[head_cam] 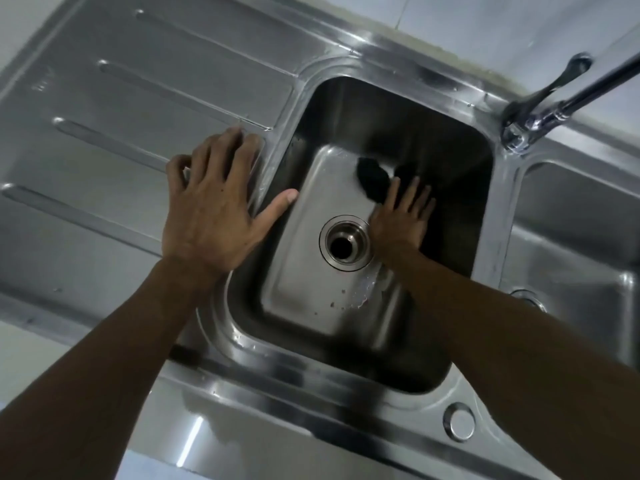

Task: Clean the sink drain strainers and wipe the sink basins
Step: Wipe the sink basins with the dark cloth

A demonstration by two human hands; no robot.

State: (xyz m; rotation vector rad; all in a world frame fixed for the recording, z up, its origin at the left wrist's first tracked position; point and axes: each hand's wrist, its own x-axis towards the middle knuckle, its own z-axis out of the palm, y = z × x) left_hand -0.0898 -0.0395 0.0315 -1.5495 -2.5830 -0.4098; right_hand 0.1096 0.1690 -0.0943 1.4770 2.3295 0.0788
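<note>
A steel sink basin (304, 258) fills the middle of the view, with an open drain hole (345, 243) in its floor and no strainer in it. My right hand (401, 216) lies flat on the basin floor just right of the drain, fingers spread, pressing a dark cloth (372, 180) that sticks out beyond the fingertips. My left hand (214, 199) rests flat on the basin's left rim and the drainboard, fingers apart and holding nothing, its thumb reaching over the basin. Water drops and a wet patch (363, 292) lie on the floor in front of the drain.
A ribbed steel drainboard (121, 98) stretches left of the basin. A chrome faucet (540, 116) stands at the back right. A second basin (575, 237) lies to the right, its drain partly hidden by my right arm. A round cap (459, 421) sits on the front rim.
</note>
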